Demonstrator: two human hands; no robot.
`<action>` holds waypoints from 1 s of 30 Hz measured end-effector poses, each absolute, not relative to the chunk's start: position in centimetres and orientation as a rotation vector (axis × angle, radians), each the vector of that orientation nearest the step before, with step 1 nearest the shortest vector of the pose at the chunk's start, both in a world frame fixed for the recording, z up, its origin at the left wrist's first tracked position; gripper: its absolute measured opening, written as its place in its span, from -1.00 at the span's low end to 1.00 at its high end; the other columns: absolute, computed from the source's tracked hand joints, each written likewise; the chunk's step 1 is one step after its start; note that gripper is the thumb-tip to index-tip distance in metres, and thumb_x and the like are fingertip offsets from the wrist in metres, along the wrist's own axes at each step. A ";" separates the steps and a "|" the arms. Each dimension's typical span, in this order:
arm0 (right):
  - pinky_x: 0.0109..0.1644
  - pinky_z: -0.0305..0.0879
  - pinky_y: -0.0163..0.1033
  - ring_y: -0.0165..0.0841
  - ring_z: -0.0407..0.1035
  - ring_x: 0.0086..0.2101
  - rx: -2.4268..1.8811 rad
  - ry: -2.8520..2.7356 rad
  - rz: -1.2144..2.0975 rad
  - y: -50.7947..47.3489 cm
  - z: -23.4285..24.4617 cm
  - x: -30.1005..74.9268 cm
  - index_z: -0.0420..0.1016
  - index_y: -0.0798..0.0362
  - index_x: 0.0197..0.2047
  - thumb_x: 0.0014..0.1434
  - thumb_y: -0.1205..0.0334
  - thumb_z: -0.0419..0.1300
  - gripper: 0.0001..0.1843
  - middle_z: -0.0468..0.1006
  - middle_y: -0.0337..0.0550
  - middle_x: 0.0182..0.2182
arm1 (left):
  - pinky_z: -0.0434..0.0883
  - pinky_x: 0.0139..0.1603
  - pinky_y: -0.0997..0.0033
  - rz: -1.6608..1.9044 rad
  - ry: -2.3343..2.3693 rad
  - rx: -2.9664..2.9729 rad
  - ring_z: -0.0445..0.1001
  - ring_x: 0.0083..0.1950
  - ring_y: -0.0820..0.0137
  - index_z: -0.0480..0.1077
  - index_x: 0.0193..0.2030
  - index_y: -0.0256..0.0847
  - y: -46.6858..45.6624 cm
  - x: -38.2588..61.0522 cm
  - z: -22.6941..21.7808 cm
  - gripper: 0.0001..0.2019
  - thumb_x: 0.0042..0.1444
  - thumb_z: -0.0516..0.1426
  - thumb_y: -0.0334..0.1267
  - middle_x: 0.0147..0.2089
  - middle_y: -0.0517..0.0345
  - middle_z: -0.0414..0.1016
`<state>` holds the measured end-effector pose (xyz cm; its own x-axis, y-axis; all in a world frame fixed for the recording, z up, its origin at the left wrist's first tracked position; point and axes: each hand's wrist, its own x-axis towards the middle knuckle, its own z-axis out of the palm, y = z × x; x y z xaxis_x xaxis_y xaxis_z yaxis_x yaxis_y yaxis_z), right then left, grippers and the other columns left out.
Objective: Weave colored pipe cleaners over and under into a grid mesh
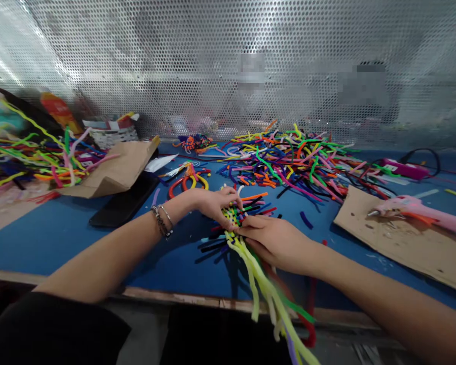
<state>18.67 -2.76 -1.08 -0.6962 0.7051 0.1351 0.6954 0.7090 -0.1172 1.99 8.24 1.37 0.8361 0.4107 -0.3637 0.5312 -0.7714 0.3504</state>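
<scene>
A woven piece of pipe cleaners (235, 218) lies on the blue table between my two hands. Short dark, red and orange ends stick out from both its sides. Long yellow-green strands (262, 284) trail from it over the table's front edge, with green, purple and red ones among them. From the left, my left hand (218, 203) grips the woven part, thumb on top and fingers curled over its far end. My right hand (269, 238) pinches the near end, where the long strands begin. Its fingertips partly cover the weave.
A big heap of coloured pipe cleaners (289, 157) lies at the back. Red-and-yellow-handled pliers (188, 183) rest behind my left hand. On the right, a pink glue gun (418, 208) sits on cardboard (395, 243). At left are a black phone (125, 203), folded cardboard (117, 170) and more pipe cleaners (26, 157).
</scene>
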 end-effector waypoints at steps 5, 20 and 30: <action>-0.17 0.29 -0.24 -0.34 0.35 -0.24 -1.125 -2.680 0.138 -3.1 -0.6 18.9 0.43 0.10 -0.11 0.18 0.39 -0.07 -0.69 0.44 -0.07 -0.25 | 0.12 0.12 0.27 -0.427 0.755 2.609 0.06 0.18 0.20 0.15 0.00 -0.15 8.1 2.6 1.4 -0.39 -0.23 0.19 -0.04 0.15 0.02 0.04; -0.16 0.31 -0.22 -0.35 0.39 -0.26 -0.970 -2.399 0.166 -1.6 -0.8 19.8 0.45 0.13 -0.17 0.16 0.38 -0.09 -0.68 0.52 -0.04 -0.27 | 0.09 0.15 0.34 -0.319 0.737 2.642 0.10 0.17 0.26 0.12 0.05 -0.15 7.5 1.5 1.1 -0.40 -0.13 0.15 0.00 0.13 0.01 0.01; -0.20 0.35 -0.23 -0.41 0.40 -0.37 -0.879 -1.553 0.638 -1.2 4.8 23.7 0.43 0.04 -0.25 0.15 0.15 -0.02 -0.75 0.50 -0.18 -0.40 | 0.34 -0.22 0.18 -0.517 1.290 2.873 0.41 -0.12 0.03 0.26 0.03 -0.26 1.4 1.3 3.2 -0.37 -0.03 -0.02 0.21 -0.06 -0.21 0.37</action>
